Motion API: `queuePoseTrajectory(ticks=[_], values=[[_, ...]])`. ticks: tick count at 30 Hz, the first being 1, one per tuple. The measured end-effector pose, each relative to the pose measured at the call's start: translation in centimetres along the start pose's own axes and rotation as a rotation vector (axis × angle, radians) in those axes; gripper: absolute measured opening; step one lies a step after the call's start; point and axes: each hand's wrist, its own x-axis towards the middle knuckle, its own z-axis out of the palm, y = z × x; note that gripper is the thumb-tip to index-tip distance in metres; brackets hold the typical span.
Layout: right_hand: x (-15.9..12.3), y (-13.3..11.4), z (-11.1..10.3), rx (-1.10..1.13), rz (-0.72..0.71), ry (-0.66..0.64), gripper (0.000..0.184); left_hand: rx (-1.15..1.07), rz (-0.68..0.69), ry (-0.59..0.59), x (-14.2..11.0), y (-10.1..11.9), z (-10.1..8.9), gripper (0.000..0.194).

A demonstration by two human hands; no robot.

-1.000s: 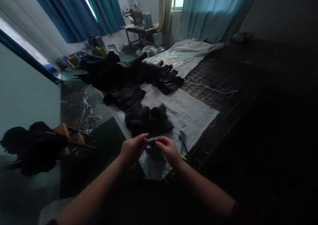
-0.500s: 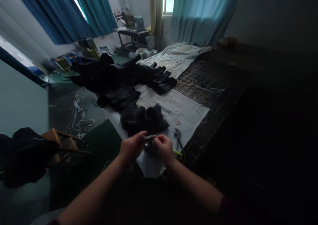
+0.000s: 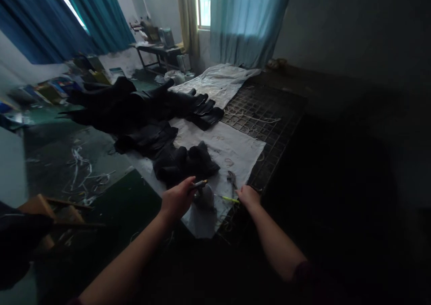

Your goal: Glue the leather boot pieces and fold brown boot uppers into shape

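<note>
My left hand point(image 3: 177, 201) is closed around a short grey metal piece with a brass-coloured tip point(image 3: 200, 184), which points to the right. Just beneath it is a rounded, dull grey object point(image 3: 204, 200); whether my fingers touch it I cannot tell. My right hand point(image 3: 249, 196) has its fingers closed at the handles of a pair of pliers point(image 3: 230, 177), whose jaws lie on the white sheet. A thin tool with a yellow-green handle point(image 3: 230, 199) lies just left of my right fingers.
Black curled sheet pieces point(image 3: 183, 161) spread over the white cloth point(image 3: 232, 141) to the back left. A wire grid point(image 3: 266, 103) with pale cord point(image 3: 252, 112) lies on the right. A wooden stool point(image 3: 42, 210) stands at left. At the back is a small table point(image 3: 155, 49).
My right hand has left the brass-coloured tip and moved right to the pliers. My left hand keeps the metal piece. The view has turned slightly to the right.
</note>
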Motion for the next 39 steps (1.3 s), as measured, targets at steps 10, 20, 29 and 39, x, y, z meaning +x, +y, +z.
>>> queuePoseTrajectory(ticks=[10,20,29,39], values=[[2.7,-0.1,-0.2,0.101,-0.04,-0.147,0.014,-0.025,-0.022,-0.062,0.1,0.4,-0.6,0.036],[-6.3,1.8,0.2,0.797,-0.387,-0.387,0.053,-0.065,0.012,-0.028,-0.1,0.3,-0.1,0.034],[-9.7,0.5,1.4,0.545,-0.368,-0.564,0.044,-0.084,0.012,-0.044,-0.1,0.5,-0.1,0.035],[-11.4,-3.6,1.1,0.335,-0.468,-0.509,0.036,-0.088,0.014,-0.074,0.1,0.7,-0.2,0.035]])
